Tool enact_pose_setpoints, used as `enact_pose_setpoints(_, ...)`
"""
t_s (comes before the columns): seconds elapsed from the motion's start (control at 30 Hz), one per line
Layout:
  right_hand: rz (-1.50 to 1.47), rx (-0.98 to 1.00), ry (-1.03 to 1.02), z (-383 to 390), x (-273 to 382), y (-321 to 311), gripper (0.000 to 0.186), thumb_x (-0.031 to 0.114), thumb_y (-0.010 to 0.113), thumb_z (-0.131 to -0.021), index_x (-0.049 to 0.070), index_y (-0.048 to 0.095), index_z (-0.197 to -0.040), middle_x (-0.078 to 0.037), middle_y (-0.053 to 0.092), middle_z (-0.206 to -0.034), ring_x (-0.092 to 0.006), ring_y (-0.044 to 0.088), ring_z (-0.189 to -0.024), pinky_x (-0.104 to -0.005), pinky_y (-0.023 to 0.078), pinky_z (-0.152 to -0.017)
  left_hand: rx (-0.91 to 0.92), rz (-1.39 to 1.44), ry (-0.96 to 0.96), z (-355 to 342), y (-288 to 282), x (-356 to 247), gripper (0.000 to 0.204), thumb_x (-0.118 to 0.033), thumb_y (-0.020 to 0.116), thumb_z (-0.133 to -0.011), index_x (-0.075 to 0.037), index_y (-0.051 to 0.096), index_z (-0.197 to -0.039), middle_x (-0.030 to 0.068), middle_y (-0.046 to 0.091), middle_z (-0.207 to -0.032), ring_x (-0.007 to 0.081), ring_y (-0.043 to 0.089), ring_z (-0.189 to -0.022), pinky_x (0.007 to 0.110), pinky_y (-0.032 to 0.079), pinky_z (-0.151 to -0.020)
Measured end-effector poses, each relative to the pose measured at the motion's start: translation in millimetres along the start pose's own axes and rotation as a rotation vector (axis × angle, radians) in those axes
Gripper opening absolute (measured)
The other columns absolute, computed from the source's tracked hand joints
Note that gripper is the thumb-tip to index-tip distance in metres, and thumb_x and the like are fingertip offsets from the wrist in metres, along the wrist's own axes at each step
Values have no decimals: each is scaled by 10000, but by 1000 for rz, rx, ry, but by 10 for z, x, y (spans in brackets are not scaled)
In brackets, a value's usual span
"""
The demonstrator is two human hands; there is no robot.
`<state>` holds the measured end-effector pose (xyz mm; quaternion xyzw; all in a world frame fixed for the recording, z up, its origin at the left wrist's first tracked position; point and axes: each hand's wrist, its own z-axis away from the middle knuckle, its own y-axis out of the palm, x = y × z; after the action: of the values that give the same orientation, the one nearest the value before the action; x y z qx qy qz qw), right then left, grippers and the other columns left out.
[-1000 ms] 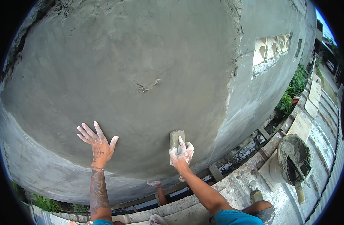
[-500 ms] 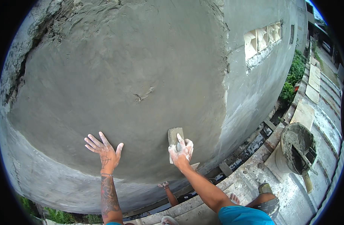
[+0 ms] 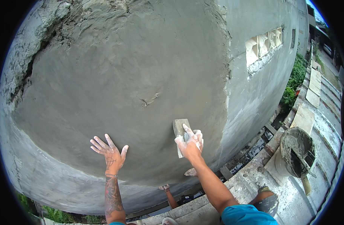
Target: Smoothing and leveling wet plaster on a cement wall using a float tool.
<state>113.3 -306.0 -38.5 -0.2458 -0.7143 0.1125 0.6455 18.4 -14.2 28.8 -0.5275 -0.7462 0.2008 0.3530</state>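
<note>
Looking down from my head, I see the float [image 3: 180,126] in my right hand [image 3: 190,144], pressed toward the wet grey wall [image 3: 123,82]. My right fingers are closed round its back, with the index finger stretched up along it; its upper end sticks out above my fingertips and its lower end shows below my thumb. Its long axis runs nearly up and down the wall, the top leaning slightly left. My left hand [image 3: 110,154] is spread wide and holds nothing, fingers fanned upward, at the wall's lower part; I cannot tell whether the palm touches it. The fresh plaster is mostly smooth, with a small rough scar above the float, a ragged crack at upper left and paler wall along the bottom and right. Further right are pale vent blocks [image 3: 263,45] set in the wall, and green bushes [image 3: 296,78] beyond. Beside me a cement-caked bucket [image 3: 281,162] stands on a ribbed, splattered roof [image 3: 292,197], a tool [image 3: 306,185] hanging over its rim.
</note>
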Motion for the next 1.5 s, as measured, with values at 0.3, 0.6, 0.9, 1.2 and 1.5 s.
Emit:
enact_pose_setpoints(0.3, -154, -523, -435, -1122, 897, -617, 647, 358, 691, -724, 205, 519, -1328, -200, 446, -1129, -364, 451, -1073, -460, 385, -939, -3, 34, -31, 4, -27, -28, 1023, -534, 602, -840, -61, -25, -1496, 334, -182, -1481, 540, -193, -1351, 698, -102, -1023)
enact_pose_setpoints(0.6, -267, -531, -220, -890, 822, -904, 647, 331, 692, -702, 153, 542, -1305, -146, 461, -1105, -306, 476, -1064, -411, 411, -931, 0, 59, -27, -21, -55, -46, 1008, -521, 619, -831, -56, 23, -1496, 338, -157, -1485, 548, -185, -1349, 702, -91, -1023)
enact_pose_setpoints(0.9, 74, -155, -92, -417, 89, -298, 696, 342, 725, -647, 211, 552, -1309, -179, 459, -1121, -333, 480, -1056, -425, 400, -958, -26, 74, -54, -2, -35, -44, 992, -514, 617, -835, -73, 26, -1499, 313, -167, -1495, 538, -183, -1356, 703, -85, -1025)
enact_pose_setpoints(1.2, -88, -523, -447, -1408, 1604, -1296, 654, 354, 686, -712, 194, 519, -1324, -193, 468, -1150, -348, 475, -1081, -436, 411, -931, -39, 99, -30, -31, 18, -126, 981, -517, 615, -835, -70, 47, -1499, 319, -153, -1496, 541, -174, -1356, 710, -77, -1022)
enact_pose_setpoints(1.5, 57, -233, -140, -431, -291, -231, 706, 323, 739, -653, 248, 533, -1324, -173, 447, -1180, -337, 460, -1117, -430, 404, -969, -50, 88, -26, -44, 9, -79, 972, -519, 616, -830, -63, 78, -1499, 326, -123, -1499, 550, -154, -1357, 712, -78, -1021)
